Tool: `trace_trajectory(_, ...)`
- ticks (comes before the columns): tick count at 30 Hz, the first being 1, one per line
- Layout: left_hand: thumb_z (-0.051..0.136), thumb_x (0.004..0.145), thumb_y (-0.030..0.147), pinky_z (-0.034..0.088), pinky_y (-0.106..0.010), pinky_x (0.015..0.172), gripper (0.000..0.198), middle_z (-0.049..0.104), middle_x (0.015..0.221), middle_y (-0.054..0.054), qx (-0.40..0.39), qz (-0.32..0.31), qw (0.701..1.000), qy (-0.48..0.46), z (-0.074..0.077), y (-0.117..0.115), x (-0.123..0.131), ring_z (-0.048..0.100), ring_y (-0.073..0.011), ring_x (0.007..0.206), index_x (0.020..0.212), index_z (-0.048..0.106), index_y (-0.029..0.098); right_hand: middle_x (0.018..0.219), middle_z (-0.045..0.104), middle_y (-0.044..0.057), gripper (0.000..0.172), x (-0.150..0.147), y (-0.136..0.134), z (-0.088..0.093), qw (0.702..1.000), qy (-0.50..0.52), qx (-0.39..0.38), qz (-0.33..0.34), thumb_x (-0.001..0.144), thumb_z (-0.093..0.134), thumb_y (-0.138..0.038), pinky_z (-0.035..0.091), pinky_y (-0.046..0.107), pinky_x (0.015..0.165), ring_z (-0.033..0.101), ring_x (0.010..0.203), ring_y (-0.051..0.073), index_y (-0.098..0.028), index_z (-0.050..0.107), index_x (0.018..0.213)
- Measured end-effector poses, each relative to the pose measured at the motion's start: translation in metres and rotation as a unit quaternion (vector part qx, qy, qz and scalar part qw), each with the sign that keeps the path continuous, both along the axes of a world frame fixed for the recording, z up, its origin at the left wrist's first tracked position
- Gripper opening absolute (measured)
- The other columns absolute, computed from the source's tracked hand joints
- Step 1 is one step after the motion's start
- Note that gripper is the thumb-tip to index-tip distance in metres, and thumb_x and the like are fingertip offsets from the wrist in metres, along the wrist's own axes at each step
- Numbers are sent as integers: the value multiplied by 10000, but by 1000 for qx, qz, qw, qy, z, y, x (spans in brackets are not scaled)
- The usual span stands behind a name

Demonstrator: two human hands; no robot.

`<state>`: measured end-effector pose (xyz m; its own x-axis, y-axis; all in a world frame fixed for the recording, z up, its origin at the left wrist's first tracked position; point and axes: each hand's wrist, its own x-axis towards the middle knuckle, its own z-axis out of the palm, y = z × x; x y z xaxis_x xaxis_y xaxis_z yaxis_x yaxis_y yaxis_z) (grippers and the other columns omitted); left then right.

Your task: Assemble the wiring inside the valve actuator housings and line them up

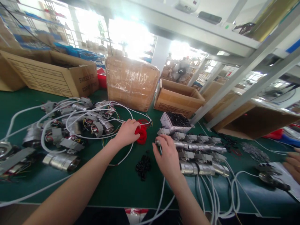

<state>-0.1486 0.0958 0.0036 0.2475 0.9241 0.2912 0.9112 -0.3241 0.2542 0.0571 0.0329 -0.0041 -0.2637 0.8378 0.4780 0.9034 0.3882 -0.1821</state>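
Observation:
My left hand (127, 132) reaches over a pile of red rings (142, 135), its fingers bent and closed at the pile's left edge. My right hand (167, 153) is curled round the left end of a metal valve (157, 142), in the back row of valves; the palm hides most of that piece. Grey boxy housings (179, 136) sit on top of the lined-up metal valves (188, 168), which stand in two rows. Between my hands, on the green table, lies a heap of small black parts (143, 166).
To the left, loose valves (62, 161) lie tangled in white cables (44, 134). A small box of black parts (175, 121) stands behind the rows. Cardboard boxes (131, 82) line the back. At the right edge are another person's hand (292, 164) and grey flat parts (254, 152).

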Motion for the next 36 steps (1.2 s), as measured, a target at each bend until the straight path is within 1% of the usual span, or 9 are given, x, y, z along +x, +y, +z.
trace_trajectory(2,681,962,340,565,-448,907,209,694,1097,-69,-4,-13,1000,-25,2,1,-4,670,-237,1019,1044,679,147,1170,664,95,245,-10,-12,-5,998,-4,-29,61,973,578,-238,550,315,918,652,1059,208,-190,646,1203)
trace_trajectory(4,678,967,323,571,-447,912,199,697,1115,-72,6,-14,999,-48,7,-1,-6,674,-237,1033,1062,680,148,1080,675,83,256,-18,-21,-13,995,-13,-49,91,960,603,-245,582,329,840,680,965,226,-197,649,1208)
trace_trajectory(7,665,978,288,577,-436,912,158,701,1115,-70,40,15,997,-72,14,-11,-11,678,-228,1031,1048,681,148,969,653,108,200,-27,-29,-27,994,-20,-56,94,936,653,-304,596,381,680,683,854,289,-177,677,1089)
trace_trajectory(12,660,980,257,569,-451,938,129,697,1132,-72,99,104,987,-74,17,-28,-40,671,-236,1067,1040,682,145,929,601,108,268,-45,-39,-41,995,-47,-46,73,905,699,-438,534,310,472,665,794,297,-188,622,961)
trace_trajectory(18,656,984,289,563,-479,958,201,679,1207,-89,112,221,969,-27,22,-33,-88,661,-255,1106,1133,671,155,928,585,95,109,-72,-42,-42,993,-71,-40,80,912,661,-275,459,235,428,639,770,258,-211,573,911)
trace_trajectory(22,654,986,306,568,-480,948,251,662,1246,-98,95,264,960,9,32,-26,-104,659,-261,1110,1190,652,159,922,602,97,54,-81,-37,-40,993,-68,-34,87,907,638,-194,440,227,422,642,732,242,-205,587,918)
trace_trajectory(29,662,979,352,589,-455,889,314,658,1232,-99,35,299,953,42,47,-6,-93,675,-253,1048,1226,632,159,986,639,110,119,-56,-36,-27,995,-47,-13,84,925,631,-310,506,273,432,683,806,280,-221,592,994)
trace_trajectory(33,668,975,338,592,-458,890,357,627,1292,-110,32,317,948,22,39,4,-83,664,-265,1080,1282,602,168,998,656,95,156,-32,-43,-24,996,7,10,91,1005,498,-346,573,297,496,709,795,256,-229,572,1075)
trace_trajectory(36,667,976,319,589,-471,908,357,615,1322,-113,44,302,952,-9,30,14,-82,655,-274,1111,1294,598,171,995,668,99,245,-21,-50,-28,995,51,24,87,1055,387,-392,581,303,510,728,784,248,-226,567,1062)
